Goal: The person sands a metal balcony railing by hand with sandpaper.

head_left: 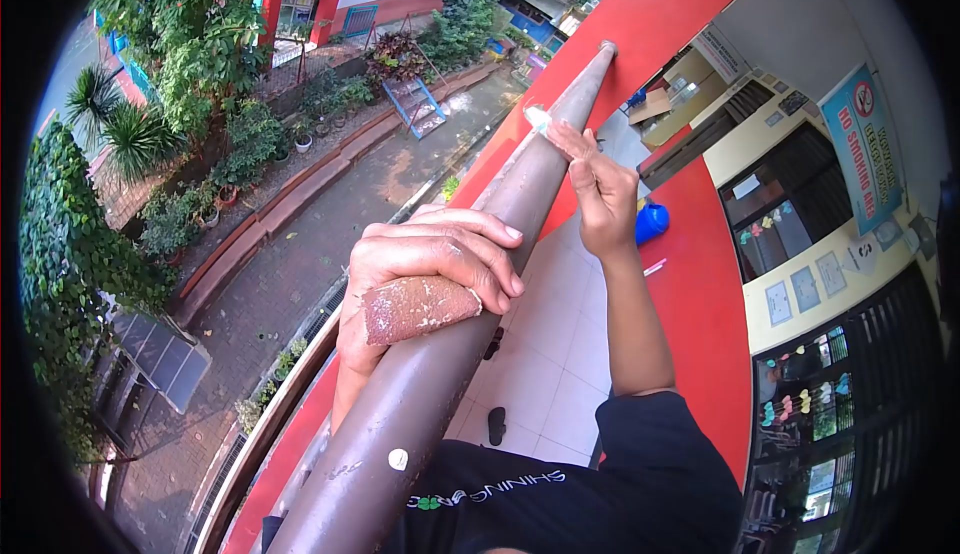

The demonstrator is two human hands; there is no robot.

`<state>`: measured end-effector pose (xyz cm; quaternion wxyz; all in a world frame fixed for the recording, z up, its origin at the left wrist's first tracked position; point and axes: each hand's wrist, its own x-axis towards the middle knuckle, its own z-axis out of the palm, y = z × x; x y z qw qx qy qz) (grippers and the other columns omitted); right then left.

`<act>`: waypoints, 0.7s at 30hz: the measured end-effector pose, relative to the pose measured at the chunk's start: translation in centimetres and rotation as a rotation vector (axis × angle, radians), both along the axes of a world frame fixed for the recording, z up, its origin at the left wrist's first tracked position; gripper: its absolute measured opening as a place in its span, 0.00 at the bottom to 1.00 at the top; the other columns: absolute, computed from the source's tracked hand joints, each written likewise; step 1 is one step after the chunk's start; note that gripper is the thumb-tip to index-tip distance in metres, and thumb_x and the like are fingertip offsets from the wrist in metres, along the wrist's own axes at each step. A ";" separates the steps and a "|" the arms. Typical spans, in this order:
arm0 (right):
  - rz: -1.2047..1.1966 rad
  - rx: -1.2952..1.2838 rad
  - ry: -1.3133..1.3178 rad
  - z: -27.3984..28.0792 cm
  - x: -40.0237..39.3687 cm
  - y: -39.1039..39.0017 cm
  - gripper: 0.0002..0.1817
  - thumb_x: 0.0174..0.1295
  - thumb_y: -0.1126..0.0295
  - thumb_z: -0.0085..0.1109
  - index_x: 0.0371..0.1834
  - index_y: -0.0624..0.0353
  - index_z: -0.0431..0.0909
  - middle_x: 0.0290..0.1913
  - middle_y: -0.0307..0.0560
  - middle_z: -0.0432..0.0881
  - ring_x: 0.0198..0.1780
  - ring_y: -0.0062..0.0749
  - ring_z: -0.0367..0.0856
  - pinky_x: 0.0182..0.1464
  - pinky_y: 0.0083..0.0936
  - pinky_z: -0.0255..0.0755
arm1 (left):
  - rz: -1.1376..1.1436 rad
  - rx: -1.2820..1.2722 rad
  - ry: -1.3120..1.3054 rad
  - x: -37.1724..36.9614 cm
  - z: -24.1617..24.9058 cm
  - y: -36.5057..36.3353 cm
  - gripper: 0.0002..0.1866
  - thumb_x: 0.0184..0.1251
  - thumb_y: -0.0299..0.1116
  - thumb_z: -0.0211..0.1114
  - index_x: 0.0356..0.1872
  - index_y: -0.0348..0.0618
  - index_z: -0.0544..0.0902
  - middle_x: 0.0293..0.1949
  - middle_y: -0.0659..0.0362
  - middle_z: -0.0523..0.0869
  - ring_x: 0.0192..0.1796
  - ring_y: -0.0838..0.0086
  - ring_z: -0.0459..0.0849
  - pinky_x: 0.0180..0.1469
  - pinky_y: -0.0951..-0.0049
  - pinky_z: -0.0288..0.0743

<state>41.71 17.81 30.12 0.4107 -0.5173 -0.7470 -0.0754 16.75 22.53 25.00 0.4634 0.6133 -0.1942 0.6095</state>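
A thick brown railing pipe (425,384) runs from the bottom of the view up to a red column, with white spots and worn patches on it. My left hand (430,264) curls over the pipe and holds a piece of reddish-brown sandpaper (420,309) dusted with white specks. Farther up the pipe, my right hand (600,189) touches its side beside a whitish patch (538,119). The fingers of that hand stretch along the pipe with the thumb apart, and nothing shows in them.
A red column (660,14) stands at the pipe's far end. Below lie floor tiles (560,344), a dark slipper (496,425) and a blue container (652,222). A no-smoking banner (862,149) hangs at right. Plants and a paved path (300,264) are outside, left.
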 end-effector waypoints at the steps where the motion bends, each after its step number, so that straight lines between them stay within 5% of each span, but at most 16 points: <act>1: -0.114 0.032 0.061 -0.3 2.0 1.9 0.19 0.77 0.66 0.46 0.59 0.65 0.83 0.58 0.58 0.86 0.68 0.54 0.78 0.75 0.47 0.59 | -0.006 0.000 0.001 0.0 0.1 -0.2 0.14 0.69 0.38 0.57 0.27 0.40 0.79 0.28 0.52 0.89 0.34 0.57 0.90 0.53 0.41 0.79; 3: -0.179 -0.010 0.240 -0.7 1.8 2.0 0.20 0.78 0.67 0.44 0.59 0.66 0.83 0.59 0.58 0.85 0.68 0.55 0.77 0.75 0.47 0.60 | 0.049 -0.027 -0.047 0.0 0.4 -0.7 0.14 0.68 0.40 0.58 0.26 0.42 0.80 0.27 0.53 0.88 0.34 0.58 0.90 0.53 0.42 0.79; 7: 0.121 0.130 -0.098 -2.0 -5.6 -3.4 0.21 0.77 0.64 0.46 0.60 0.65 0.83 0.59 0.58 0.85 0.69 0.55 0.76 0.76 0.49 0.57 | -0.002 -0.018 -0.082 0.2 0.2 -0.4 0.13 0.70 0.38 0.57 0.28 0.42 0.79 0.27 0.53 0.88 0.34 0.58 0.90 0.53 0.42 0.79; 13: -0.255 0.153 0.192 -2.2 0.0 1.8 0.21 0.77 0.65 0.47 0.60 0.68 0.82 0.59 0.59 0.85 0.68 0.54 0.78 0.75 0.50 0.59 | 0.009 -0.083 -0.039 -0.1 0.1 -0.9 0.16 0.67 0.40 0.59 0.22 0.42 0.81 0.25 0.54 0.88 0.34 0.57 0.90 0.54 0.44 0.79; 17: 0.027 0.202 -0.024 -2.8 -4.9 -1.7 0.21 0.76 0.66 0.46 0.58 0.70 0.82 0.58 0.60 0.85 0.66 0.52 0.80 0.74 0.49 0.61 | -0.004 -0.057 -0.059 0.1 0.0 -0.5 0.16 0.68 0.39 0.58 0.22 0.40 0.81 0.26 0.54 0.88 0.34 0.57 0.90 0.54 0.44 0.79; 21: -0.267 0.189 0.388 -2.5 1.2 3.7 0.21 0.78 0.66 0.44 0.58 0.73 0.81 0.59 0.60 0.84 0.65 0.47 0.81 0.75 0.42 0.62 | -0.011 -0.041 -0.076 0.2 0.0 -0.4 0.17 0.68 0.39 0.58 0.23 0.39 0.82 0.25 0.54 0.88 0.34 0.56 0.90 0.53 0.44 0.79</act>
